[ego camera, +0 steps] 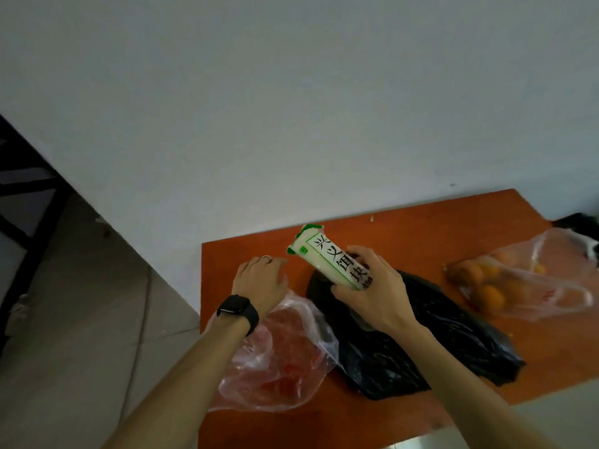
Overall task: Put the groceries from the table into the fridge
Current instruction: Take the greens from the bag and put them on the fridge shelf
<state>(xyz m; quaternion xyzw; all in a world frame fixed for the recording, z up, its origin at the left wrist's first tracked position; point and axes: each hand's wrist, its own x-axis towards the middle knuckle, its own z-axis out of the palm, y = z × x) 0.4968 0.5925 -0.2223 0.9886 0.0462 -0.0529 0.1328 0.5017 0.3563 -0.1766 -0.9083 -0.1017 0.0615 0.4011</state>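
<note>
Fingers and thumb of our right hand (372, 286) wrap the lower end of the white packet (327, 257), green trim at its top, and it's tilted up, lifted just above the black bag (421, 335) on the table (421, 222). Our left hand (261, 278) hangs just beside it, fingers relaxed, nothing in it, the wrist with the watch (238, 311) over the clear bag of red food (282, 361). Over on the right lies a bag of oranges (505, 286), well apart. No fridge in sight, so we judge this as the pick-up, early in the job, with three bags on the table. To do it well: the packet looks long and slick and we have it by one end only, so we bring the free hand under the far end, or slide the grip toward the middle, before turning away. And we mind that the black plastic doesn't drag along with it
</note>
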